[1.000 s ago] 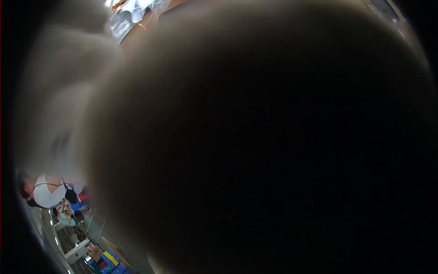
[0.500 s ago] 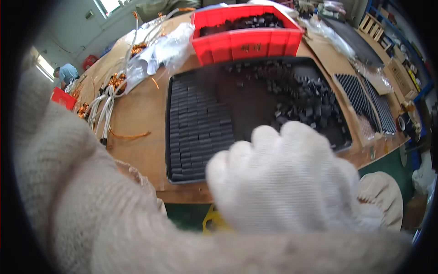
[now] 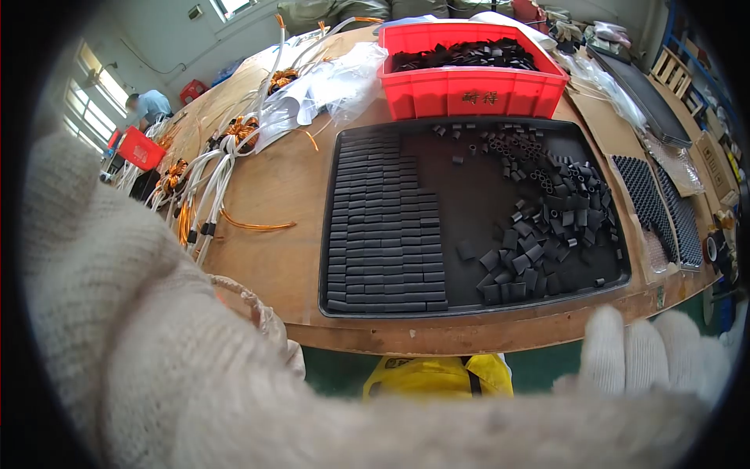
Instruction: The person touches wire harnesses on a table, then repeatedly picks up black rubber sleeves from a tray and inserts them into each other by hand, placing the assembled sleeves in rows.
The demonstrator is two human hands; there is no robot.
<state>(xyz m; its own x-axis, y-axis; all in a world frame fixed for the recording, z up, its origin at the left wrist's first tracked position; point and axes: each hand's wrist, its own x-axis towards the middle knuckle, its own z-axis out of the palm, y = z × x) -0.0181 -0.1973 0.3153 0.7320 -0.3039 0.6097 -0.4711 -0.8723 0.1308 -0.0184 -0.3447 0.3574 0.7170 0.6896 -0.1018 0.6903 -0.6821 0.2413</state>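
My right hand (image 3: 642,356), in a white knit glove, is at the lower right, just off the table's front edge. Its fingers point up with nothing visible in them; blurred fabric hides the palm. Pale knit fabric (image 3: 148,336), close to the camera, covers the left side and bottom; I cannot make out my left hand's fingers in it. A black tray (image 3: 449,195) lies on the table. Short black tube pieces (image 3: 383,250) fill its left part in tight rows. Loose black pieces (image 3: 539,242) are scattered over its right part, some standing on end.
Behind the tray stands a red bin (image 3: 476,98) of black pieces. White cables (image 3: 215,176) with copper ends and clear plastic (image 3: 336,86) lie left. Black textured strips (image 3: 644,199) lie right. Yellow material (image 3: 437,377) shows below the table (image 3: 258,258). A person (image 3: 148,105) is far left.
My right hand has moved from in front of the tray to the lower right, and its fingers have straightened. The view has shifted, showing the loose pieces and yellow material more fully.
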